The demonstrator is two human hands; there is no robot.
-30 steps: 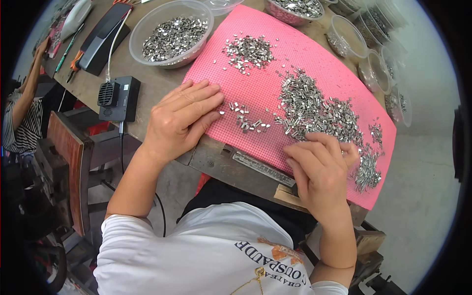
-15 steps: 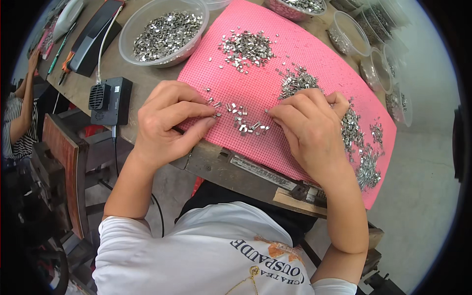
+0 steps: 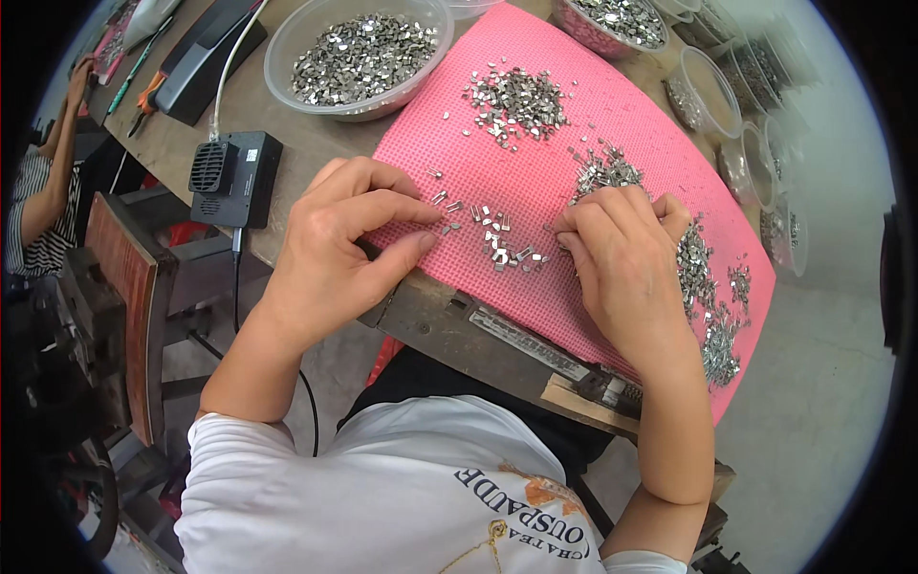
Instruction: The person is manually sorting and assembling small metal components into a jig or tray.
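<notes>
My left hand (image 3: pixel 349 239) hovers at the near left edge of the pink textured mat (image 3: pixel 421 143). Its thumb and forefinger are apart, and a small metal piece (image 3: pixel 450 229) lies just beyond their tips. My right hand (image 3: pixel 626 258) rests on the mat with thumb and forefinger pinched together; what they hold, if anything, is hidden. Between the hands lies a loose scatter of small silver metal pieces (image 3: pixel 500 256), some flat, some with thin prongs. Past my right fingers is a heap of pronged metal pieces (image 3: pixel 604 170), partly covered by the hand.
Farther back on the mat sits a pile of flat metal bits (image 3: pixel 521 105); more pronged parts (image 3: pixel 719 349) lie at right. A plastic bowl (image 3: pixel 277 81) of metal bits stands back left, near a black box with cable (image 3: pixel 251 187). Several tubs (image 3: pixel 703 91) line the right. Another person's arm (image 3: pixel 62 153) shows far left.
The view has shifted, so the mat appears farther right. My left thumb and forefinger have parted, leaving a small metal piece on the mat. The right hand stays pinched.
</notes>
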